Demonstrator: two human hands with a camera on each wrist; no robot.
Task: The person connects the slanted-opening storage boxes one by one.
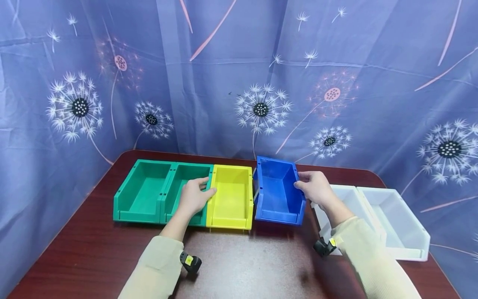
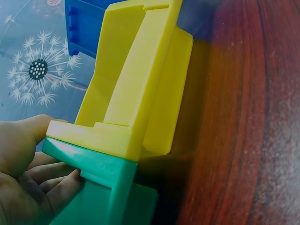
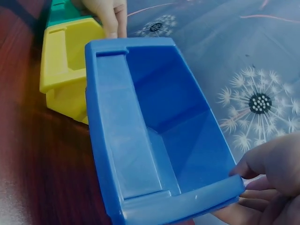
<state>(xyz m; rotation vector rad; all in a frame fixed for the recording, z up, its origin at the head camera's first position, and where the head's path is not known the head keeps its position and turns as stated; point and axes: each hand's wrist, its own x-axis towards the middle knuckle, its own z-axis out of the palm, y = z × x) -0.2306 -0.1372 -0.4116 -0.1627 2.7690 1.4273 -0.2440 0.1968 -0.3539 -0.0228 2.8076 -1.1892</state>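
Note:
My right hand [image 1: 316,189] grips the right rim of a blue storage bin [image 1: 279,189], thumb on the rim and fingers on its outer side. The blue bin stands slightly turned and tilted beside a yellow storage bin [image 1: 231,195], with a narrow gap between their front ends. My left hand [image 1: 195,196] pinches the adjoining rims of the yellow bin and a green storage bin [image 2: 101,161], with the thumb at the yellow rim and fingers inside the green one. Another green bin [image 1: 143,191] sits against the first on the left.
Two white bins [image 1: 401,224] stand side by side at the table's right, one partly hidden behind my right forearm. The dark red wooden table [image 1: 93,253] ends at a blue curtain [image 1: 209,104] with dandelion prints at the back and sides.

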